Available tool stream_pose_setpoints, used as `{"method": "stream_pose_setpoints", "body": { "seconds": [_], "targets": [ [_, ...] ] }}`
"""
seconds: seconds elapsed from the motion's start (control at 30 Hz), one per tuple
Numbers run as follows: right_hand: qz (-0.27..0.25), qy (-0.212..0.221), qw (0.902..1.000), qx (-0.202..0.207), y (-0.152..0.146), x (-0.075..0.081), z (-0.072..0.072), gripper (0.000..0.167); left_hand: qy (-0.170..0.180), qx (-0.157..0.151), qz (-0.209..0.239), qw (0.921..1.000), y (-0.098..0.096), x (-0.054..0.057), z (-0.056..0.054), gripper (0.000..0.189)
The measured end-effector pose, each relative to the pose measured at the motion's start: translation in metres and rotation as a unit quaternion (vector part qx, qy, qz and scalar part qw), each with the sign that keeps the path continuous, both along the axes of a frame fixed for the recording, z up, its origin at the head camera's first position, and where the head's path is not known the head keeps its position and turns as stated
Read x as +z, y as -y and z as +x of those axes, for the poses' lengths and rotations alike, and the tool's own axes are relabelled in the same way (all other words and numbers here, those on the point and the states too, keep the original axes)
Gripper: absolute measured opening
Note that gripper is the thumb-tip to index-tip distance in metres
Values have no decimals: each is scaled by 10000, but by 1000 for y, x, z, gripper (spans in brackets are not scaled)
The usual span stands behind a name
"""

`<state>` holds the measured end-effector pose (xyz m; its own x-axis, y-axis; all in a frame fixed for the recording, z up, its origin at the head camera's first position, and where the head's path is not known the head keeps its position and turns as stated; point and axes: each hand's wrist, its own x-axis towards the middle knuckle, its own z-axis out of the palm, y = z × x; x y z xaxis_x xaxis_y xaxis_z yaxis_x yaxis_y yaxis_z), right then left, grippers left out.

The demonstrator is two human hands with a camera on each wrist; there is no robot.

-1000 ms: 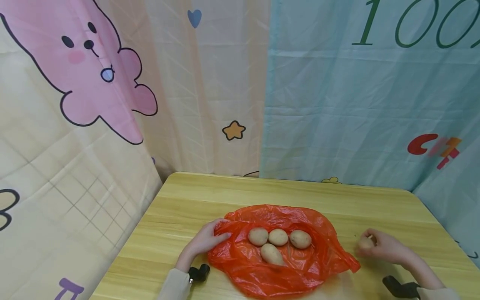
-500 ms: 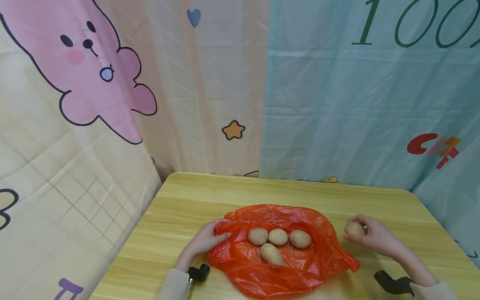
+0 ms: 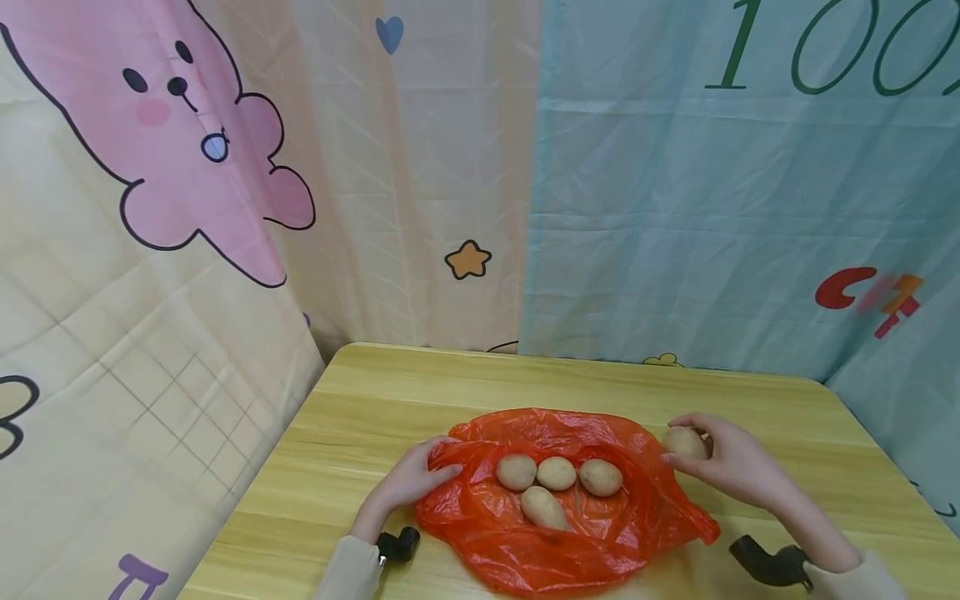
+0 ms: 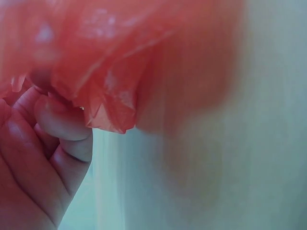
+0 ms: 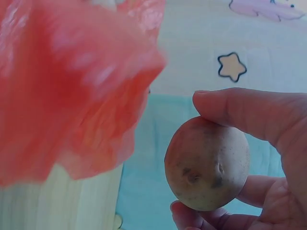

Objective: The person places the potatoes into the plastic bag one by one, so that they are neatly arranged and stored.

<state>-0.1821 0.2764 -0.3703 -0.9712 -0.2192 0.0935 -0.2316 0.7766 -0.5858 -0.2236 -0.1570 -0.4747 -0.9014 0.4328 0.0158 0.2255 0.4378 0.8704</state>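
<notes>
A red plastic bag lies spread on the table with its mouth gaping upward. Inside it rest several potatoes, three in a row and another in front. My left hand grips the bag's left edge; in the left wrist view its curled fingers meet the crumpled plastic. At the bag's right side, my right hand holds a potato between thumb and fingers, raised above the table. Dark marks show on that potato's skin in the right wrist view.
The wooden table extends behind and to both sides of the bag. Printed curtains hang along its back and sides. A black wrist mount sits on the right wrist, another on the left.
My right hand has lifted the potato and carried it left and away from me, up to the bag's right edge. My left hand and the bag have stayed in place.
</notes>
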Motion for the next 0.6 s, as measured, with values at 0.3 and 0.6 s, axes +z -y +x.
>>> {"method": "stream_pose_setpoints", "body": {
  "seconds": [0.3, 0.6],
  "targets": [
    [-12, -88, 9992, 381, 23, 10, -1, 51, 7, 21, -12, 10000, 0, 0, -1, 39],
    [51, -120, 9978, 649, 42, 10, -5, 49, -20, 8, -20, 10000, 1, 0, 0, 41]
  ]
}}
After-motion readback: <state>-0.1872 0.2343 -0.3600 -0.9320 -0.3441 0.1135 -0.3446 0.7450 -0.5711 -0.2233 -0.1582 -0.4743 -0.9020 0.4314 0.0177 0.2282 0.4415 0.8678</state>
